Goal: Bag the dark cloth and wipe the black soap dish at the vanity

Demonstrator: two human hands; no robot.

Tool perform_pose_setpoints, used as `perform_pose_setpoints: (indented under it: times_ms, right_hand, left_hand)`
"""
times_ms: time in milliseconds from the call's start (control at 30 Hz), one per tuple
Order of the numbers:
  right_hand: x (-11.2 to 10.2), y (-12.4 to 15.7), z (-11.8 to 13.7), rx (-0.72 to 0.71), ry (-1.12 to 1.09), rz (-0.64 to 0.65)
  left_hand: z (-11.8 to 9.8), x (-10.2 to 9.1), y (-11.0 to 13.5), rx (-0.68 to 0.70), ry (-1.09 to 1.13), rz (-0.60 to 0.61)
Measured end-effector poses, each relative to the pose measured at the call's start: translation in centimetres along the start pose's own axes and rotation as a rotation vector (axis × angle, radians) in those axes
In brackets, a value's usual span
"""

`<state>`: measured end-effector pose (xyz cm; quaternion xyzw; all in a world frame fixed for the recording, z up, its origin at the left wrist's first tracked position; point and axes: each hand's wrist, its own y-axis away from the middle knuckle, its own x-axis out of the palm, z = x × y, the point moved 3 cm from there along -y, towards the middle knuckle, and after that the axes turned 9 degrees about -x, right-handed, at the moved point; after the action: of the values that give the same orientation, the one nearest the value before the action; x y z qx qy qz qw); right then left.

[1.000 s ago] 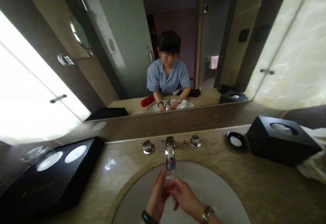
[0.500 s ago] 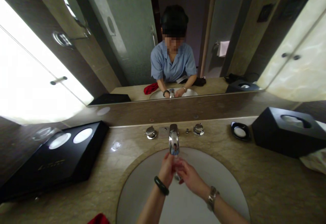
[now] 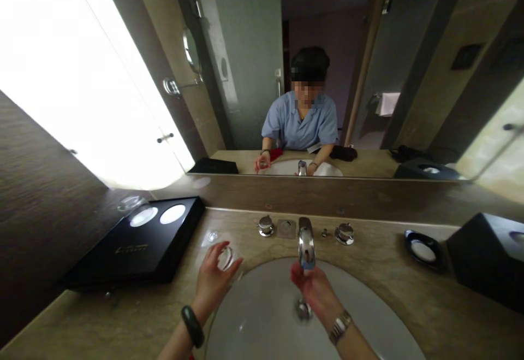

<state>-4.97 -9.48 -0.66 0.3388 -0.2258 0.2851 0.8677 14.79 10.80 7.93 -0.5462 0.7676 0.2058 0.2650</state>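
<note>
My left hand (image 3: pixel 213 272) is beside the sink, left of the basin's rim, with fingers and thumb curved around a small clear drinking glass (image 3: pixel 225 258). Only the round rim of the glass shows well. A dark green bangle (image 3: pixel 192 326) is on that wrist. Below the spout of the chrome faucet (image 3: pixel 306 242), my right hand (image 3: pixel 314 288) reaches over the white basin (image 3: pixel 262 319) with nothing visible in it. Its fingers point left, loosely stretched and partly smeared. A metal watch (image 3: pixel 340 328) circles the right wrist. The drain (image 3: pixel 303 310) lies beneath this hand.
Two round chrome handles flank the faucet, the left handle (image 3: pixel 266 226) and the right handle (image 3: pixel 344 233). A black tray-like box (image 3: pixel 143 256) with white discs stands left. At right are a black soap dish (image 3: pixel 423 248) and a black tissue box (image 3: pixel 487 261). A mirror (image 3: pixel 245 76) rises behind.
My left hand has moved left with the glass, from under the faucet to above the counter. My right hand stays below the spout. The view has swung left.
</note>
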Motion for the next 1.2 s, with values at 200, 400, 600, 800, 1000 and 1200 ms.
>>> perform_pose_setpoints:
  times_ms: [200,400,600,800,1000,1200]
  right_hand:
    - [1.8,2.2,7.0,-0.557,0.468,0.138]
    - [8.3,-7.3,11.5,-0.553,1.162,0.553]
    - [8.0,-2.5,10.6,-0.869,1.383,0.668]
    - [2.5,5.5,10.5,-1.264,1.38,0.808]
    - [-3.8,-7.4,15.2,-0.76,1.938,0.169]
    - [-6.7,-5.0,11.0,-0.563,2.005,0.358]
  left_hand:
    - [2.9,-2.6,-3.3,0.007,-0.102,-0.076]
    - [3.2,-2.1,-5.2,0.01,-0.244,-0.118]
    - [0.1,-0.6,-4.9,0.334,-0.324,-0.288]
    - [-4.0,10.3,-6.0,0.482,-0.288,-0.033]
    - [-5.2,16.5,-9.3,0.286,-0.641,0.144]
    - [-4.5,15.6,-6.9,0.336,-0.765,0.107]
